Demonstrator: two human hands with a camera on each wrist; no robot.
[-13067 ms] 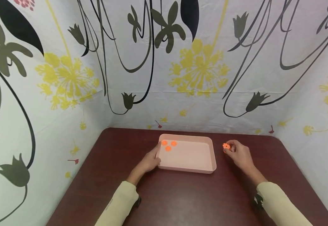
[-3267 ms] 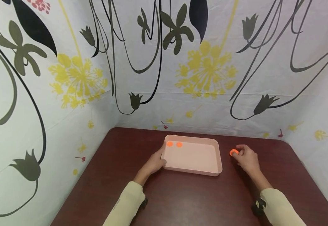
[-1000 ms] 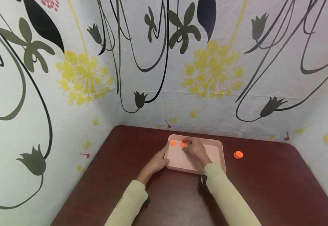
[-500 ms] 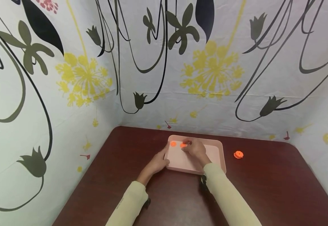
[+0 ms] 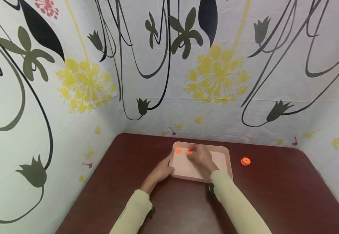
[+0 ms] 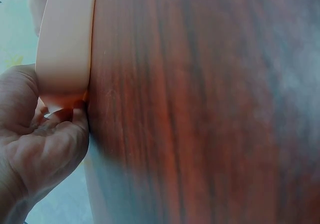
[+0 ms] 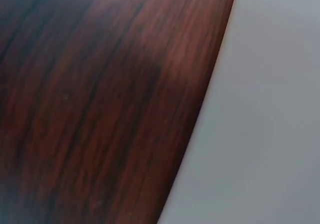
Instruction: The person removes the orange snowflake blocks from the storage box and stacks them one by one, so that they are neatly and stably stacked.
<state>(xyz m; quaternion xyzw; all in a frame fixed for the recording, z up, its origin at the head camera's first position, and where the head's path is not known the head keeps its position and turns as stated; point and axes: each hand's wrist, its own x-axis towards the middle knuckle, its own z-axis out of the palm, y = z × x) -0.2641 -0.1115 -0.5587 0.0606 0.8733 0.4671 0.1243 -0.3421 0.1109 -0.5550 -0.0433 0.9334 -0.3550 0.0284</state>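
Note:
The shallow pink tray (image 5: 200, 177) lies near the table's far edge. My left hand (image 5: 161, 169) grips its left side; in the left wrist view, the thumb and fingers curl round the tray's end (image 6: 65, 44). Inside, a flat orange flower-shaped disc (image 5: 178, 150) lies in the far left corner. My right hand (image 5: 201, 156) reaches into the tray and pinches a second orange disc (image 5: 188, 152), partly hidden by the fingers. The right wrist view does not show the hand.
Right of the tray, a small stack of orange discs (image 5: 245, 161) sits on the dark red-brown table (image 5: 274, 191). A flower-printed cloth (image 5: 216, 123) hangs behind the table and along both sides.
Three discs lay in the tray at first, then two. My right hand moved from the orange discs at the right into the tray, leaving the stack behind. The last second shows little motion.

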